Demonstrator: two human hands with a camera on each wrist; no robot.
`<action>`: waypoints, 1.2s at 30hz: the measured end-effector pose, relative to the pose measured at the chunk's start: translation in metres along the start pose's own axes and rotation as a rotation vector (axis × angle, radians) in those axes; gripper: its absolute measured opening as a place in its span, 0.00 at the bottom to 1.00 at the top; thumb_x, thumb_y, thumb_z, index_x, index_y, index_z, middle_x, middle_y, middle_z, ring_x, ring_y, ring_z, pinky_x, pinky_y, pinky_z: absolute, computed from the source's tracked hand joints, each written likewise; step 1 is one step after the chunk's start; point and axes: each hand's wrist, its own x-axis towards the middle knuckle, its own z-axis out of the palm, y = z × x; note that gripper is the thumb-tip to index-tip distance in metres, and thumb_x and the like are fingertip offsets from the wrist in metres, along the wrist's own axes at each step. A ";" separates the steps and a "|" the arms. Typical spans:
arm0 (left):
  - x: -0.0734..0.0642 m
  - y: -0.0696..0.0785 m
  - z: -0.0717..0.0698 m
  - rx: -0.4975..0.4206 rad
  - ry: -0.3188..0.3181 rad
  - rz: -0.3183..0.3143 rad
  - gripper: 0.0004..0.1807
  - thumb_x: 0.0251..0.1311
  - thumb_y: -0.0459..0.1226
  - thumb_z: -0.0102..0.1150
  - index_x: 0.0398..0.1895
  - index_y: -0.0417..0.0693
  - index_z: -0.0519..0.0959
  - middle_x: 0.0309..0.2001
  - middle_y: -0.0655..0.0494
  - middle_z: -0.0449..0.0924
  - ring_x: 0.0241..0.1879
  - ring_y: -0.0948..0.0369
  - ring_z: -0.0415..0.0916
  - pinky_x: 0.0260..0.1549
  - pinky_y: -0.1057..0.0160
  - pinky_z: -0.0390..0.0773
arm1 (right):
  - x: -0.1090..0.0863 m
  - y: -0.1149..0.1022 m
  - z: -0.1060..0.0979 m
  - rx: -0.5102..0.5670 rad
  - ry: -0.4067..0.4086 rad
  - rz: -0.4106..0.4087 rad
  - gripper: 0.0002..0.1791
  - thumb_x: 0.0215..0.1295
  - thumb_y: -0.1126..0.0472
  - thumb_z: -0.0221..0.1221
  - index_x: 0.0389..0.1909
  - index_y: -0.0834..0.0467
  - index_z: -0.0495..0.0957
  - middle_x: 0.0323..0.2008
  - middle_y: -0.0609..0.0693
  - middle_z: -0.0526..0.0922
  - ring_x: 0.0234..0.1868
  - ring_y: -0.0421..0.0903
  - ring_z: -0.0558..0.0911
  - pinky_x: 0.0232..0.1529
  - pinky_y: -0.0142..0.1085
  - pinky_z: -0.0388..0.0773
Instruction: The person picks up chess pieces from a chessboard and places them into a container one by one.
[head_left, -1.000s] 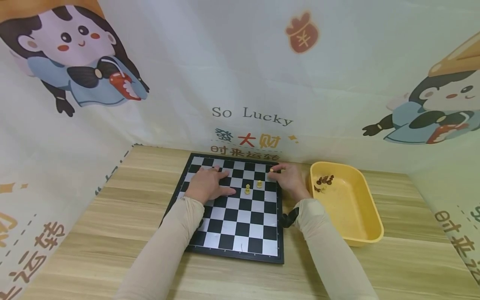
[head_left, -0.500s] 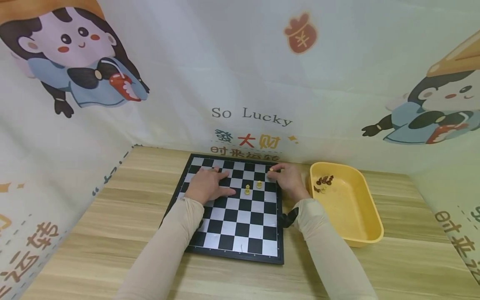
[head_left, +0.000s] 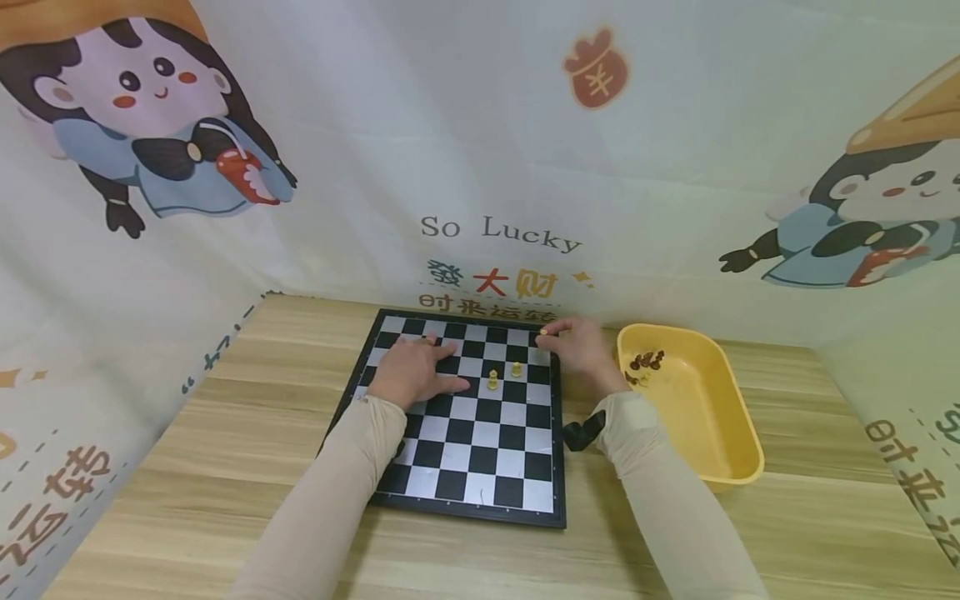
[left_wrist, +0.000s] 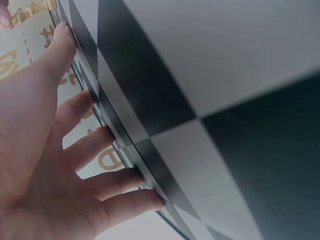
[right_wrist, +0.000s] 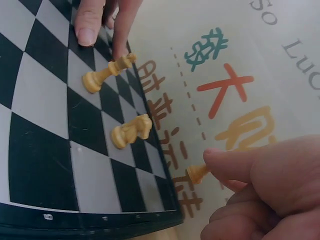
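Observation:
My left hand (head_left: pixel 414 371) rests with spread fingers on the black-and-white chessboard (head_left: pixel 470 457). In the left wrist view, its fingertips (left_wrist: pixel 150 199) touch the squares. Near its thumb stands a tall cream chess piece (right_wrist: pixel 102 74) with a crowned top. A cream knight (right_wrist: pixel 131 131) stands beside that piece, towards the board's right side. My right hand (head_left: pixel 581 346) pinches another small cream chess piece (right_wrist: pixel 196 174) between thumb and finger, above the board's far right corner. Only the base end of this held piece shows, so its kind is hidden.
A yellow plastic tub (head_left: pixel 738 408) stands right of the board. Several dark brown chess pieces (head_left: pixel 647 360) and a cream piece (head_left: pixel 644 380) lie at its far left. Behind the wooden table (head_left: pixel 217 467) hangs a printed white cloth (head_left: pixel 375 167).
My right hand has risen slightly towards the far corner with the pinched chess piece. My left hand stays on the board, and the two standing pieces keep their squares.

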 end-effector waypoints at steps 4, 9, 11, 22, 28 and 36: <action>0.000 0.000 0.000 0.003 0.003 0.001 0.44 0.59 0.67 0.61 0.75 0.58 0.68 0.76 0.41 0.65 0.76 0.44 0.64 0.80 0.43 0.57 | -0.002 -0.003 -0.005 -0.013 -0.011 -0.023 0.16 0.68 0.56 0.65 0.50 0.62 0.84 0.40 0.53 0.82 0.36 0.45 0.72 0.33 0.31 0.69; 0.000 0.000 0.000 0.014 0.002 0.005 0.44 0.60 0.67 0.60 0.75 0.58 0.68 0.75 0.41 0.65 0.76 0.44 0.64 0.79 0.43 0.58 | -0.005 -0.008 -0.012 0.005 -0.034 -0.021 0.18 0.70 0.55 0.64 0.53 0.63 0.82 0.60 0.60 0.82 0.52 0.51 0.77 0.48 0.37 0.76; -0.001 0.000 -0.001 0.018 0.000 0.009 0.44 0.60 0.68 0.59 0.75 0.58 0.68 0.75 0.41 0.65 0.76 0.44 0.64 0.79 0.42 0.58 | -0.007 -0.010 -0.016 0.009 -0.041 -0.015 0.19 0.70 0.55 0.64 0.54 0.63 0.82 0.64 0.60 0.80 0.60 0.54 0.77 0.57 0.43 0.77; -0.001 0.000 -0.001 0.010 -0.013 0.002 0.44 0.60 0.67 0.60 0.76 0.58 0.68 0.76 0.41 0.64 0.76 0.44 0.63 0.80 0.43 0.56 | -0.016 -0.019 -0.043 0.027 -0.065 -0.018 0.21 0.73 0.53 0.61 0.58 0.62 0.79 0.67 0.59 0.77 0.67 0.57 0.73 0.69 0.54 0.73; 0.000 0.001 -0.002 0.012 -0.017 0.004 0.44 0.60 0.67 0.60 0.76 0.58 0.68 0.76 0.41 0.64 0.76 0.44 0.63 0.80 0.43 0.56 | -0.019 -0.016 -0.058 0.053 -0.040 -0.027 0.23 0.72 0.52 0.62 0.59 0.63 0.79 0.66 0.60 0.77 0.65 0.57 0.74 0.68 0.54 0.73; -0.001 0.001 -0.003 0.015 -0.030 0.001 0.45 0.60 0.68 0.58 0.76 0.58 0.67 0.77 0.41 0.63 0.77 0.44 0.62 0.80 0.43 0.56 | -0.025 -0.009 -0.076 0.009 -0.036 -0.046 0.24 0.73 0.52 0.60 0.60 0.64 0.78 0.66 0.62 0.77 0.60 0.55 0.75 0.57 0.44 0.77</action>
